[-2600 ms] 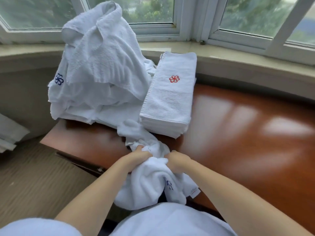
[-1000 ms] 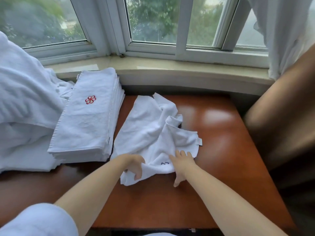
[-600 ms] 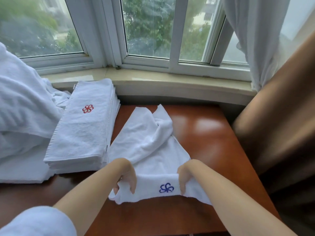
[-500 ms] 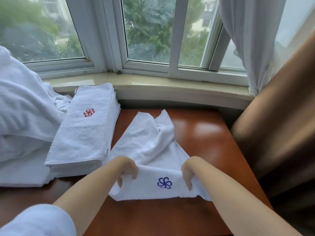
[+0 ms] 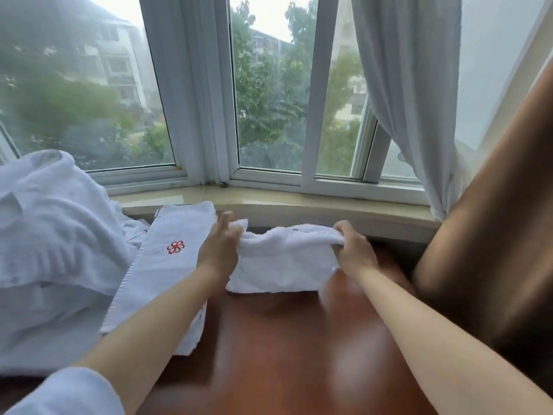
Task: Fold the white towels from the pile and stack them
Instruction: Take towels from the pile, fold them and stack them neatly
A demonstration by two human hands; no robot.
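A white towel point(image 5: 284, 265) hangs between my two hands above the far part of the wooden table point(image 5: 293, 348), its lower edge near the tabletop. My left hand point(image 5: 220, 250) pinches its upper left corner and my right hand point(image 5: 354, 250) grips its upper right edge. Left of it lies the stack of folded white towels point(image 5: 167, 265) with a red flower mark on top. Further left sits the loose pile of white towels point(image 5: 51, 250).
A stone windowsill point(image 5: 299, 205) and window frames run behind the table. A white curtain point(image 5: 413, 100) hangs at the right, beside a brown padded surface point(image 5: 493, 235) that borders the table's right side.
Both hands have lifted the towel's edge off the table and carried it away from me toward the windowsill. The blue flower mark no longer shows. The camera has tilted up.
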